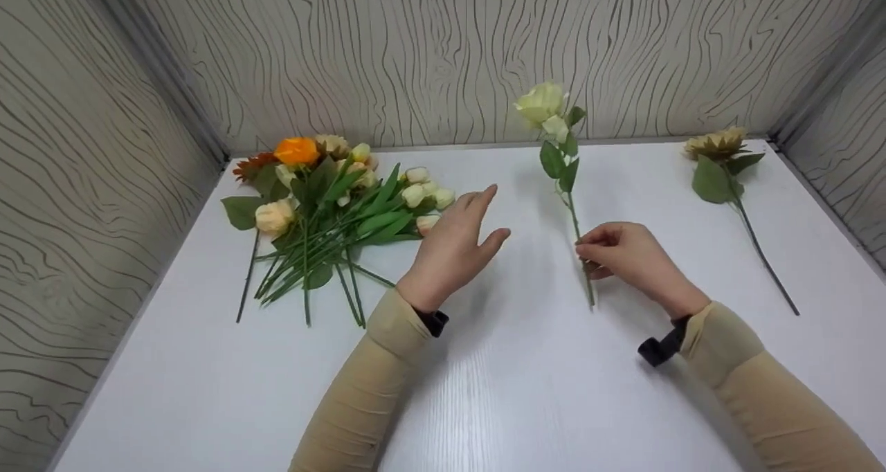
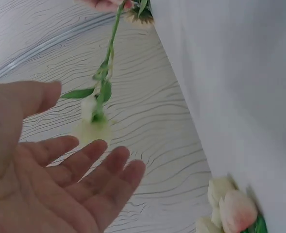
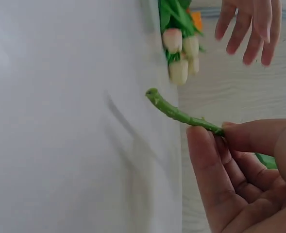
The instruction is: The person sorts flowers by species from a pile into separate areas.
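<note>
A pale green-white artificial rose (image 1: 542,104) stands nearly upright above the table, with leaves along its green stem (image 3: 174,112). My right hand (image 1: 626,254) pinches that stem near its lower end between thumb and fingers. In the right wrist view the cut stem end sticks out past the fingertips. My left hand (image 1: 453,247) is held in the air beside the flower pile, its fingers spread and nothing in it. From the left wrist view, the open palm (image 2: 50,189) faces the rose without touching it.
A pile of artificial flowers lies at the left, with an orange rose (image 1: 296,151), a peach bloom (image 1: 275,217) and white tulips (image 1: 415,194). One beige flower (image 1: 718,143) with a dark stem lies at the right. Patterned panels (image 1: 443,57) border the white table (image 1: 484,389).
</note>
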A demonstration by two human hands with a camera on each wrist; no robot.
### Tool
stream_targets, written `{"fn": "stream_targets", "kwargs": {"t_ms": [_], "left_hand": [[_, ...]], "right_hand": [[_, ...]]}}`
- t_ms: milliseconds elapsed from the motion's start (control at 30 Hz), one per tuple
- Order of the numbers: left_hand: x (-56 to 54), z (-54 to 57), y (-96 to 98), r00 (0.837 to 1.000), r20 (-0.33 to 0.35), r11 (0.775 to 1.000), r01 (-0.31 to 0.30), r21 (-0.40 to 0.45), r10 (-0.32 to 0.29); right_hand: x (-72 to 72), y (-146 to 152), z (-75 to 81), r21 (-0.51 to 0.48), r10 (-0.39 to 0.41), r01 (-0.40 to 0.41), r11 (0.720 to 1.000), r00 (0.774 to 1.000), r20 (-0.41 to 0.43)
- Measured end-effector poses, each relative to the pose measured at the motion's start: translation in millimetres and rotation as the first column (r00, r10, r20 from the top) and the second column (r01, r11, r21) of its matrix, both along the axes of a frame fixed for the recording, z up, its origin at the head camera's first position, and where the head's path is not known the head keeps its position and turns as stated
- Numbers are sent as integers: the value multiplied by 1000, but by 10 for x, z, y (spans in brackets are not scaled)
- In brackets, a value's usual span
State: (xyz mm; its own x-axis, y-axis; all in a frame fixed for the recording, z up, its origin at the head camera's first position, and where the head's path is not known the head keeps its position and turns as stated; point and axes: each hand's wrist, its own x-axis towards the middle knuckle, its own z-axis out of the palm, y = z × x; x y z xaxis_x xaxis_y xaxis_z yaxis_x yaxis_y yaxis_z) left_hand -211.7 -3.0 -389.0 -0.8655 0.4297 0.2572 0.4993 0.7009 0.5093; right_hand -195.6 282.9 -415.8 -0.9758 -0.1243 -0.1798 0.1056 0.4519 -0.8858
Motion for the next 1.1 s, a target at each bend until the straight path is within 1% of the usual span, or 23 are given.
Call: {"fn": "stream_targets", "kwargs": {"t_ms": [67, 133, 200, 267, 367, 500, 700, 833, 967, 1033, 1100], "left_hand": [[-6, -15, -12, 997, -72, 991, -10, -134, 0], [-16, -38, -25, 994, -109, 973, -20, -228, -6], [-30, -64, -36, 994, -111, 960, -26, -278, -5], [-43, -88, -40, 996, -94, 953, -28, -303, -1], [-60, -118, -38, 998, -64, 948, -27, -318, 7], [-70, -133, -31, 999, -34, 946, -18, -322, 7], [-65, -135, -12, 999, -36, 941, -2, -338, -11], [-60, -131, -6, 999, -29, 942, 9, -335, -20], [-55, -121, -13, 1000, -13, 947, 8, -322, -13], [-56, -110, -25, 1000, -8, 952, -1, -307, -1], [-63, -99, -52, 1000, -18, 958, -13, -288, 8]], "right_hand": [[-74, 201, 19, 73, -24, 19, 997, 998, 63], [-146, 363, 15, 132, -41, 25, 991, 992, 121], [-210, 483, -6, 172, -53, 25, 985, 985, 163], [-250, 567, -30, 192, -63, 25, 981, 979, 194], [-272, 635, -60, 199, -70, 27, 980, 975, 212], [-257, 659, -74, 201, -73, 29, 979, 973, 219], [-221, 665, -71, 202, -70, 27, 979, 976, 207], [-195, 682, -70, 189, -83, 46, 981, 977, 196], [-176, 695, -50, 210, -105, 75, 975, 986, 132], [-159, 695, -24, 233, -117, 96, 968, 990, 78], [-134, 686, 8, 264, -123, 116, 957, 992, 8]]}}
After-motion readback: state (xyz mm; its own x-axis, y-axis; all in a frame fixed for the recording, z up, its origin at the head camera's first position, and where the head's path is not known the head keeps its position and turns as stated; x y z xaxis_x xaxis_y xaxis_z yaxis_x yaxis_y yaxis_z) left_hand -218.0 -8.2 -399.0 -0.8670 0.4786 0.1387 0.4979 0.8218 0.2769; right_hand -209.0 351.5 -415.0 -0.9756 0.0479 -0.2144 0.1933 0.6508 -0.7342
